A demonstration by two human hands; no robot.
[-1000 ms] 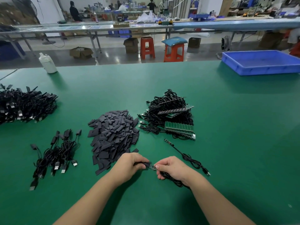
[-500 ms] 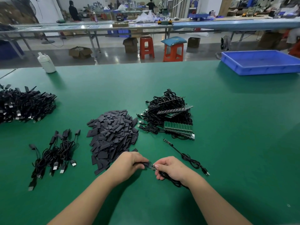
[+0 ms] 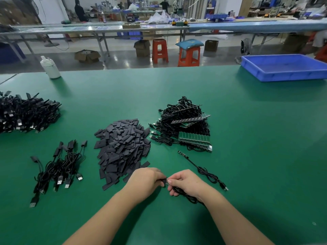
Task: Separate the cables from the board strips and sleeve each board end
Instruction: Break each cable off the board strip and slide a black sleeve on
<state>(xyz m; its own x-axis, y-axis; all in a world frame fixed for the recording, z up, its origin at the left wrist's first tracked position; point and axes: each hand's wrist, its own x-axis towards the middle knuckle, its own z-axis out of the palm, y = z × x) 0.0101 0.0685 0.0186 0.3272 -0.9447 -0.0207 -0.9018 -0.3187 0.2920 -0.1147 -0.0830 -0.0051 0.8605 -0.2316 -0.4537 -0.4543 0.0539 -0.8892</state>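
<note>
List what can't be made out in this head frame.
- Sleeve: head view, mostly hidden by left hand; how far it is on is unclear.
- Board end: too small, covered by right hand fingers.
- Left cable pile: cut off by the frame edge.
- Background people: blurred.

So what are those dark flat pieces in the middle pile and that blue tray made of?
The dark flat pieces look like matte dark grey plastic or rubber tubing pressed flat, probably heat-shrink sleeve. The blue tray looks like moulded hard plastic, smooth with a slight sheen.
</note>
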